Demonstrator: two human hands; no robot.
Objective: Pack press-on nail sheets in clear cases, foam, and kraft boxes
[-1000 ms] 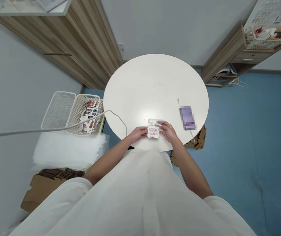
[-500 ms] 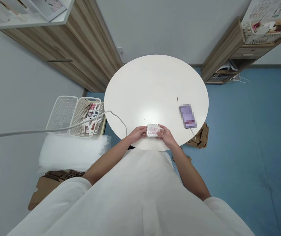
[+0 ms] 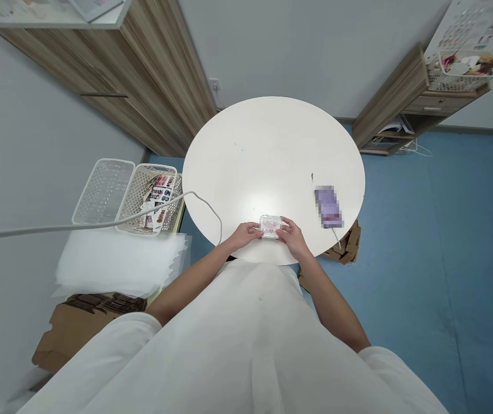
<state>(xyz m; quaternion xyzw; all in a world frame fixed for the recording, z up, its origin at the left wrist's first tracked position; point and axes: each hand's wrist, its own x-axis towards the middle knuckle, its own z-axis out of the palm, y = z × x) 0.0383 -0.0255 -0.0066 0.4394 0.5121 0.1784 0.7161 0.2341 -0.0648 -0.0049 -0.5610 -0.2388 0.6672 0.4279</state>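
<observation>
A small clear plastic case (image 3: 270,226) with several pink, nail-like pieces inside is held over the near edge of the round white table (image 3: 272,144). My left hand (image 3: 245,234) grips its left side, fingers closed on the edge. On the opposite side, my right hand (image 3: 293,237) pinches the case, thumb on its front face. Whether the case rests on the tabletop or is lifted a little, I cannot tell.
A blurred purple phone-like object (image 3: 328,206) with a white cable lies on the table's right. A grey cable (image 3: 143,217) crosses the left side. White baskets (image 3: 146,198), one with printed cards, stand left, above white sheets (image 3: 117,261) and cardboard (image 3: 74,328). More cardboard (image 3: 347,244) lies right.
The case has shifted very slightly right, and my left thumb now sits on its front left corner. The view has tilted a little.
</observation>
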